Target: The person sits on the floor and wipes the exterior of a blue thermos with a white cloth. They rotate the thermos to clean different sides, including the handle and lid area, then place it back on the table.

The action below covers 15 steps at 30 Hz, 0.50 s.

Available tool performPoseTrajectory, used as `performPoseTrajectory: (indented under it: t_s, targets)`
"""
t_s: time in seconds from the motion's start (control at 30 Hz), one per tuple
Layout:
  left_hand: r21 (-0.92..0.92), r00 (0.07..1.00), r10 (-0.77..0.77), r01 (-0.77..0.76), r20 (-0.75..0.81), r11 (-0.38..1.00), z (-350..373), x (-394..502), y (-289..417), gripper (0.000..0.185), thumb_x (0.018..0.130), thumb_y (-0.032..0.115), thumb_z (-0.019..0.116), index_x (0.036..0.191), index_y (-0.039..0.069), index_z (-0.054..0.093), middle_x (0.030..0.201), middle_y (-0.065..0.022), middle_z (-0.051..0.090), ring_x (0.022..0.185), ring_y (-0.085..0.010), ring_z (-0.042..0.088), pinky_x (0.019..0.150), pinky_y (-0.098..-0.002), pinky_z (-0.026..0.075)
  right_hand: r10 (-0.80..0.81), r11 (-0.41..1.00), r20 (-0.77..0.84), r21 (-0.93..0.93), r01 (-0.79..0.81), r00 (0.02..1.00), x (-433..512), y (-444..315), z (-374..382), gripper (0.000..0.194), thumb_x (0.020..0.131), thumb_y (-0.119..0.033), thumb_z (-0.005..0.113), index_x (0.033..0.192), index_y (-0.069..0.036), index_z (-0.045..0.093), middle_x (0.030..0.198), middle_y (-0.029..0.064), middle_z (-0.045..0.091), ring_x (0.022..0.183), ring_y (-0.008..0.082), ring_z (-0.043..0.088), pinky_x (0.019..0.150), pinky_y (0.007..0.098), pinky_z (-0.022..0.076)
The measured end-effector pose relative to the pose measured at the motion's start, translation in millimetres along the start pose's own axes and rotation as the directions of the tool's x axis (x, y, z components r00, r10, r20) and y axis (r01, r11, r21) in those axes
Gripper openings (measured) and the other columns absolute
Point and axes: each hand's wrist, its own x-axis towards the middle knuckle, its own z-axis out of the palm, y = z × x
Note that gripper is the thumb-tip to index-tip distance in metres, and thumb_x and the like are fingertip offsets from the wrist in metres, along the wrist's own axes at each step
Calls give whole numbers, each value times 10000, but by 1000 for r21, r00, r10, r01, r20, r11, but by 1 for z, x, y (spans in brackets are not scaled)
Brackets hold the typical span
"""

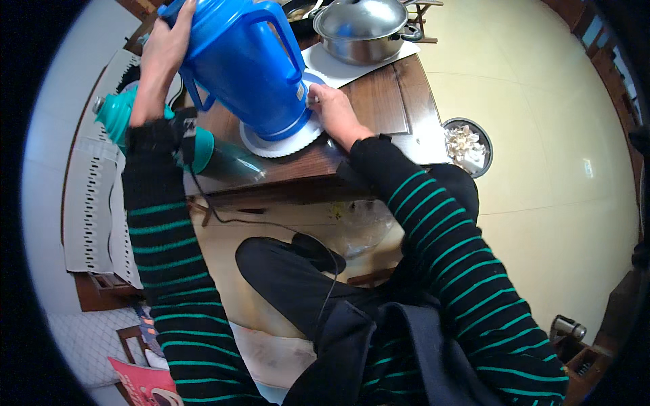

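Note:
A large blue plastic jug (249,66) with loop handles stands on a white scalloped-edge mat (269,147), on a dark wooden table (376,101). My left hand (165,53) grips the jug's upper left side near its lid. Down by the jug's base, my right hand (332,109) has its fingers pinched together, close to a small sticker on the blue wall. Something small and whitish shows between those fingertips; what it is cannot be made out. Under my left wrist, a teal pump-like bottle top (117,119) adjoins a clear cylinder lying toward the table's front edge.
A lidded steel pot (361,33) sits on a white board (325,66) at the back. Beyond the table's right corner stands a dark bin (469,147) holding pale scraps. A thin black cable (284,223) runs from my left sleeve. A clear plastic bag (363,228) lies underneath.

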Motion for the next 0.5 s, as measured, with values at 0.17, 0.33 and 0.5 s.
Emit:
performPoseTrajectory:
  t_s: [0.17,0.33,0.5]
  targets:
    - [231,996,22,-43,92,972,-29,-10,-11,1194,806,926,470,1469,-66,496,1409,-348,552,1275,-472,590,1084,-536,454,120,990,165,-89,-107,979,30,23,1,118,824,-24,718,942,-27,713,917,202,701,890,362,708,776,420,556]
    - [-158,992,29,-48,-123,986,2,-28,2,1101,833,843,570,1456,-61,503,1393,-291,562,1253,-388,586,1108,-479,430,207,976,-14,69,-205,978,12,4,9,189,847,-110,760,992,7,728,948,204,726,883,340,715,810,422,565]
    - [-466,992,-59,3,-107,885,14,-36,9,900,929,641,655,1464,-60,478,1374,-228,578,1232,-300,577,1115,-411,417,216,886,-163,448,-123,963,5,-21,10,110,874,-101,723,931,-7,725,944,168,665,910,354,666,832,433,545]
